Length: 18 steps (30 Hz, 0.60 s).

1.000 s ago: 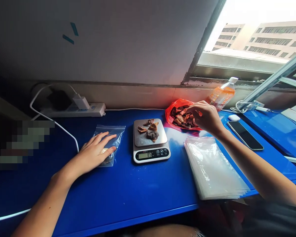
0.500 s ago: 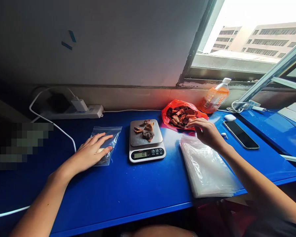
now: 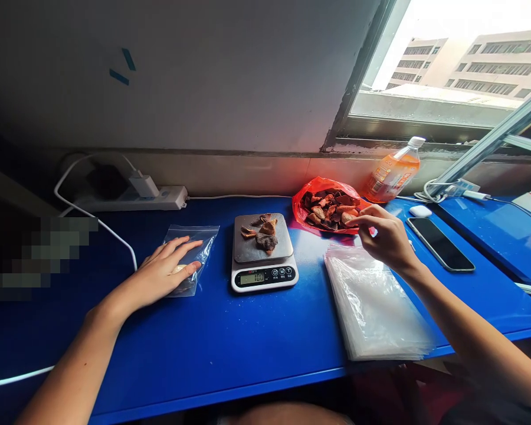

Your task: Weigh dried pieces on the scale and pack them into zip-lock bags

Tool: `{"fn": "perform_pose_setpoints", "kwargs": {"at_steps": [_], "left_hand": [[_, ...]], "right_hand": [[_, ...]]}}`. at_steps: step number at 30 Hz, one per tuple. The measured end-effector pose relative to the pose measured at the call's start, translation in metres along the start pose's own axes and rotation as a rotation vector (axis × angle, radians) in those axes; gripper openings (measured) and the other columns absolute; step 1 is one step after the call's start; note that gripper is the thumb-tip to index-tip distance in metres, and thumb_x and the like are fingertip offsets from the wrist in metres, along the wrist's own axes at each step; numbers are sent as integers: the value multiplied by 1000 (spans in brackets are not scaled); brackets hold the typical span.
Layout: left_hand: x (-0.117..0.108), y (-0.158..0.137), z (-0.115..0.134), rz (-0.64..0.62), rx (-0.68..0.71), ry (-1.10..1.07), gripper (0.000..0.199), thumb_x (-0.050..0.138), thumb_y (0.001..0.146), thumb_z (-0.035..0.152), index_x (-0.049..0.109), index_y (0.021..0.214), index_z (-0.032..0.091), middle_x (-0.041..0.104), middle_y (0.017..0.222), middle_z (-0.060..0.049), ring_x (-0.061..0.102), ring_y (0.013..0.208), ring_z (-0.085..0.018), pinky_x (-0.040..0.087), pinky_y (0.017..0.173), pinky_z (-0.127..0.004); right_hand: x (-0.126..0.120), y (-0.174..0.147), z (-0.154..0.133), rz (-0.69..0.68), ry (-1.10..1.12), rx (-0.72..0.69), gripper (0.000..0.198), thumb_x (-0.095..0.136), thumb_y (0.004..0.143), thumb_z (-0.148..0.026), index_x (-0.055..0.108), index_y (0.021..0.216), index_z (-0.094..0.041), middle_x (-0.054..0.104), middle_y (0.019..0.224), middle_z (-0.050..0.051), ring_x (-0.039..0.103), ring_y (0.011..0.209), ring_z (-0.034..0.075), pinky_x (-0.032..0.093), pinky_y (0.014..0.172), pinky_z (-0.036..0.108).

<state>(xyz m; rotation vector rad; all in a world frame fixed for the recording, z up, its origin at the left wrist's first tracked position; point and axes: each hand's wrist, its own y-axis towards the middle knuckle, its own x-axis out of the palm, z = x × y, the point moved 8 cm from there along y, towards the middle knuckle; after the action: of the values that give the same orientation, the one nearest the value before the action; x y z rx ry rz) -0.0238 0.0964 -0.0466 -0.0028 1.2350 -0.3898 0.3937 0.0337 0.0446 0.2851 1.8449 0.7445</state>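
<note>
My left hand (image 3: 163, 270) lies flat with fingers spread on a clear zip bag (image 3: 207, 241), partly covering something pale inside it. A kitchen scale (image 3: 243, 252) stands between my hands, with several dried brown slices (image 3: 266, 234) on its metal plate and a lit display. Over the right rim of a red plastic bag (image 3: 297, 211) full of dried slices (image 3: 325, 208), my right hand (image 3: 387, 236) has its thumb and fingers pinched together. A pale slice shows by the fingertips, but I cannot tell whether it is held.
A stack of clear plastic bags (image 3: 376, 307) lies below my right hand. An orange drink bottle (image 3: 392, 174) leans near the window. To the right are a phone (image 3: 440, 243) and a white earbud case (image 3: 420, 211). A power strip (image 3: 159, 199) with a white cable runs along the wall.
My right hand has moved slightly right, and its fingers look more curled at the red bag's rim. The scale's reading has changed. My left hand stays on the zip bag.
</note>
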Motion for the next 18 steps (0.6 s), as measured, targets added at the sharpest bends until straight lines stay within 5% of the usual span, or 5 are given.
{"fn": "perform_pose_setpoints", "kwargs": {"at_steps": [8,18], "left_hand": [[-17,4,-8,11,-70,248,58,31,91,55,36,143,29,29,153,-8,14,144,-31,17,112,-54],[-33,0,16,137,-36,294,60,25,91,55,33,144,30,25,154,-5,14,144,-25,19,113,-48]], "right_hand": [[-1,-16,1,-201,6,33,33,47,73,-7,70,93,-19,58,77,5,57,68,16,47,64,30],[22,-37,19,-484,-51,15,12,59,76,-23,62,87,-21,62,94,9,56,91,24,48,80,39]]}}
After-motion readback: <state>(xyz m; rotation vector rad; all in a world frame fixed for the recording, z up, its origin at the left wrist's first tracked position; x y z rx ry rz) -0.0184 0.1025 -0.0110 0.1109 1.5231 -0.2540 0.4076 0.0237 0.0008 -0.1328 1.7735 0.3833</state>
